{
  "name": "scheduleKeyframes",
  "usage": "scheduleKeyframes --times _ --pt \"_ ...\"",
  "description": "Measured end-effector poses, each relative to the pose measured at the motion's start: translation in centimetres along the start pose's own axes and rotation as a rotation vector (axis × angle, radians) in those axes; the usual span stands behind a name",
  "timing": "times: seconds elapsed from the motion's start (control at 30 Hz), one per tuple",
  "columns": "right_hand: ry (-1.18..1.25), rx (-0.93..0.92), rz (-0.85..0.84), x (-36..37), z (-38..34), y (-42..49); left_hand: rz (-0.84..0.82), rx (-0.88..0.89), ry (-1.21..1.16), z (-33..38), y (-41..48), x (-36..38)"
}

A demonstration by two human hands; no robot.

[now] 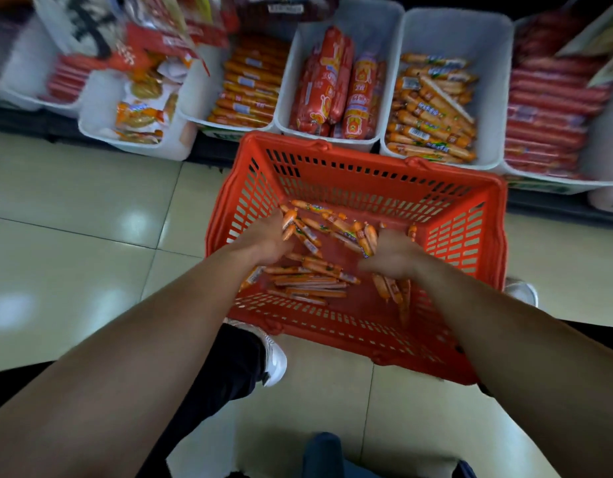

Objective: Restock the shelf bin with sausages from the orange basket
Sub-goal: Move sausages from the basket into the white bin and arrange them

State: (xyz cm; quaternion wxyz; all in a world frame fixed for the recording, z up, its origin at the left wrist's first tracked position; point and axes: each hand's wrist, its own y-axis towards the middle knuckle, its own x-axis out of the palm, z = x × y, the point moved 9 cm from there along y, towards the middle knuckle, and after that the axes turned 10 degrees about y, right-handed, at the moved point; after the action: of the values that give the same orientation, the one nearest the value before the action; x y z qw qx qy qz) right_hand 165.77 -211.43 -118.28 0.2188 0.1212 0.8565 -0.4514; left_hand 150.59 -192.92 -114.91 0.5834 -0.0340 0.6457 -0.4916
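An orange basket [360,160] stands on the floor below the shelf, with several small orange sausages [312,281] loose on its bottom. Both my hands are down inside it. My left hand [267,239] grips a few sausages whose ends stick out past my fingers. My right hand [394,253] grips a bunch of sausages that poke out above and below my fist. Right behind the basket, a white shelf bin [487,46] holds the same kind of small orange sausages [432,108].
More white bins line the shelf: fat red sausages [336,84] in the middle, orange sticks [250,88] to their left, red sticks [546,112] at the right, snack packs [143,108] further left. My shoe [274,357] stands on the tiled floor [74,219] near the basket's front corner.
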Motion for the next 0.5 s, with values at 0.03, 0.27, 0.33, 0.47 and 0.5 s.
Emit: scheduleKeyframes --times 0.03,0.27,0.33,0.47,0.5 --pt "0.012 -0.010 0.001 -0.6 -0.5 -0.5 -0.002 0.009 0.018 0.3 -0.8 -0.8" --pt "0.094 -0.154 0.052 -7.4 -5.9 -5.8 0.069 0.160 0.216 3.8 -6.5 -8.1" --pt "0.069 -0.206 0.090 -10.2 -7.8 -7.6 0.099 0.205 0.267 5.2 -7.8 -10.5" --pt "0.038 -0.221 0.201 -16.9 -9.8 -10.2 0.120 0.310 0.304 8.0 -9.6 -14.1" --pt "0.031 -0.227 0.211 -18.5 -10.2 -10.6 0.130 0.331 0.311 8.6 -9.7 -14.8"
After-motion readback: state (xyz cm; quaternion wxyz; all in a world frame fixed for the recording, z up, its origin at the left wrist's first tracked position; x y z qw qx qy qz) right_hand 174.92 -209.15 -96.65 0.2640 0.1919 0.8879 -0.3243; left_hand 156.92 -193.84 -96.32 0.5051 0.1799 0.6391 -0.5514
